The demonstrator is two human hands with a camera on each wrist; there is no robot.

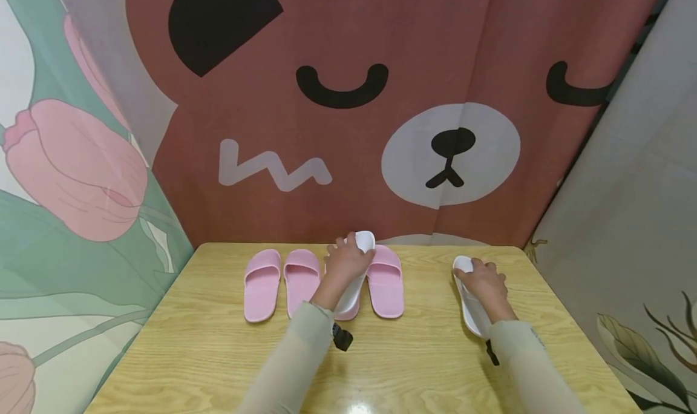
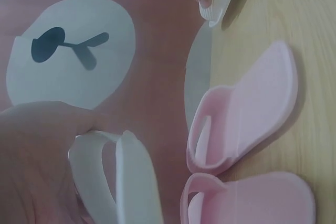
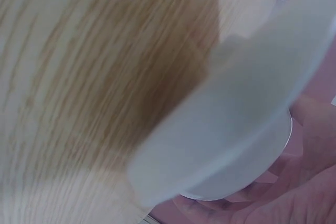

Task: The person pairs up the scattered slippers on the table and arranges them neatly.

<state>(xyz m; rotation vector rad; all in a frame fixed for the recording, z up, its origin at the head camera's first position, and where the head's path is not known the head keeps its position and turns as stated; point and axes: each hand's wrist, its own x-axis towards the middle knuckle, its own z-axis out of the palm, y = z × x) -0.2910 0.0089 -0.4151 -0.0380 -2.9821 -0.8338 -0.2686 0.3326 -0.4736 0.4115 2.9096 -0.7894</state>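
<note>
My left hand (image 1: 346, 262) grips a white slipper (image 1: 353, 293) by its strap, over a row of pink slippers. In the left wrist view that white slipper (image 2: 137, 182) hangs tilted, above the table and beside two pink slippers (image 2: 265, 90). Under it in the head view, a pink slipper (image 1: 348, 315) is mostly hidden. Off to the right, my right hand (image 1: 487, 285) holds another white slipper (image 1: 472, 310) at the strap end. The right wrist view shows this slipper (image 3: 236, 108) close over the wood, fingers (image 3: 262, 195) around its strap.
Two pink slippers (image 1: 263, 294) stand side by side left of my left hand, and one pink slipper (image 1: 386, 290) lies just right of it. The wooden table (image 1: 425, 365) ends at a bear-patterned curtain (image 1: 348, 147). Floral curtains (image 1: 81, 172) flank both sides.
</note>
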